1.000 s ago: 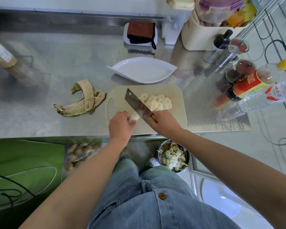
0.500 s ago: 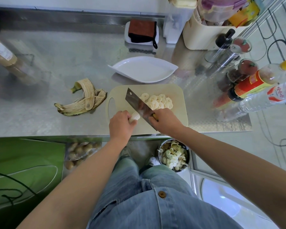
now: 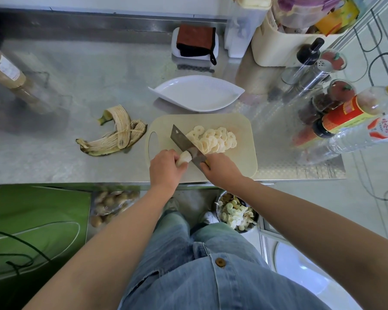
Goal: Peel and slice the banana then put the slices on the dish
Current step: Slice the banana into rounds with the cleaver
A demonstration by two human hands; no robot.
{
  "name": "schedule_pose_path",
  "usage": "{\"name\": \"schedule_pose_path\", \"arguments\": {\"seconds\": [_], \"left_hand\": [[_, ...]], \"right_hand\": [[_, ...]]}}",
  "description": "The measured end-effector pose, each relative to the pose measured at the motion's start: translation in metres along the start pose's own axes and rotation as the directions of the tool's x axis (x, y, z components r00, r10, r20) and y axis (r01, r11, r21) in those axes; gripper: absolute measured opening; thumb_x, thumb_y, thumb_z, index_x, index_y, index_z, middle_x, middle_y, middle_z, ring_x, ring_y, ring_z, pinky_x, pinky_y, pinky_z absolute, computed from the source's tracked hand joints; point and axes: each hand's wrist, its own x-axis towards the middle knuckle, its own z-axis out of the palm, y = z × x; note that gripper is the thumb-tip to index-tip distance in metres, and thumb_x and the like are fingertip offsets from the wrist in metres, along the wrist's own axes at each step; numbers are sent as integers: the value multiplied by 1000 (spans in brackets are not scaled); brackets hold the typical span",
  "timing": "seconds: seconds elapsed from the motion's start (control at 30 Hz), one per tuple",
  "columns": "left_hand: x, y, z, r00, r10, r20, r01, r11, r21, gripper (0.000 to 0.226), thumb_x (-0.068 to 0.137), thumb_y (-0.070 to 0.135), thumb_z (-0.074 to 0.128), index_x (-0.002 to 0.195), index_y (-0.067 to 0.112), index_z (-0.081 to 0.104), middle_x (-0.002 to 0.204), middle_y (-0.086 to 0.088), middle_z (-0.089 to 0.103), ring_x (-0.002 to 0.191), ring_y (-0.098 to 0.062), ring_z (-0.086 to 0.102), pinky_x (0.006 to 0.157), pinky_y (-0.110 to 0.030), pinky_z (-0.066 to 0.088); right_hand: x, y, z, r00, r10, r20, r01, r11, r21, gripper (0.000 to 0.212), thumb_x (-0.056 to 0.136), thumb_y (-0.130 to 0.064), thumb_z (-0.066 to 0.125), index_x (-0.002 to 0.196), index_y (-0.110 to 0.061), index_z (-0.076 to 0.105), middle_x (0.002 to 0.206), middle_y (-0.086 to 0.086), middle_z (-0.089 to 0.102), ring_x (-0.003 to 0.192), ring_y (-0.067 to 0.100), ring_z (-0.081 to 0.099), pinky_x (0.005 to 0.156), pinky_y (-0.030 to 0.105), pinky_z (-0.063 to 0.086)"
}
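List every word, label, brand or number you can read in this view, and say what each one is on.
No text here can be quoted with confidence.
Sauce bottle: red label with yellow characters, too blurred to read.
Clear bottle: white label with red brush-style characters, too blurred to read.
Tall jar at far left: white label with small print, too small to read.

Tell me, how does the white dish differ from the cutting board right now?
The dish is white and leaf-shaped with pointed ends; the cutting board is beige, a rounded rectangle with a handle slot. The dish holds no slices yet; the cutting board carries the banana slices. The dish lies beyond the cutting board from the person. Both rest on the steel counter.
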Motion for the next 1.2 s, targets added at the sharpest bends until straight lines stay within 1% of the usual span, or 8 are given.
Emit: {"name": "schedule_pose_path", "arguments": {"seconds": [0.1,0.17,0.23,0.3,0.57,0.83,1.03,1.2], "left_hand": [[-2,1,-2,1000,-5,2,5,1000,-17,22,78,32,75,87,13,70,83,-1,68,70,-15,57,61,-27,39],[-2,1,-3,1000,0,1,0,1000,-14,22,78,32,74,87,13,70,82,-1,68,70,-15,58,61,-27,39],[-2,1,-3,1000,-6,1,6,1000,-11,21,79,32,74,86,13,70,83,-1,68,71,-16,58,61,-27,39],[-1,1,-3,1000,-10,-2,10,1000,-3,21,79,33,74,86,14,69,84,-1,68,71,-15,57,62,-26,38],[-2,3,-4,1000,-3,-5,3,1000,1,23,79,33,74,88,12,70,84,0,68,70,-12,55,63,-24,39],[-1,2,-3,1000,-18,-5,18,1000,-9,23,79,34,74,87,13,70,82,-1,68,68,-13,55,61,-25,36],[-1,3,-4,1000,-29,3,29,999,-18,23,78,35,75,85,14,70,80,0,68,67,-13,56,60,-25,37],[-1,3,-4,999,-46,7,46,999,-28,20,77,33,75,82,14,69,79,-1,68,68,-17,58,60,-26,39]], "right_hand": [[1,-1,0,1000,-22,-6,22,1000,16,29,96,-24,42,100,-13,69,59,0,46,60,25,52,53,31,38],[-1,0,-1,998,-51,-31,51,999,7,29,96,-25,42,85,-13,66,57,0,44,58,25,50,53,33,40],[-4,0,-6,994,-69,-79,72,997,39,36,95,-26,43,60,-20,45,52,-1,38,53,24,41,52,33,35],[-8,-3,-13,992,-75,-104,80,996,47,43,95,-26,45,55,-24,29,50,-2,34,51,23,36,51,32,29],[-9,-2,-16,992,-70,-104,78,995,69,37,96,-33,45,68,-8,51,58,10,50,55,29,48,51,36,36],[-8,-5,-10,998,-34,-45,35,999,33,43,96,-23,45,57,-22,27,52,0,34,53,23,37,53,32,27],[-5,-7,-4,998,-30,-54,33,998,62,44,97,-23,46,57,-28,28,53,-3,35,48,13,33,48,30,25],[2,-4,6,999,-25,-23,26,998,62,30,96,-25,46,67,-21,37,59,0,40,59,24,42,56,30,30]]}}
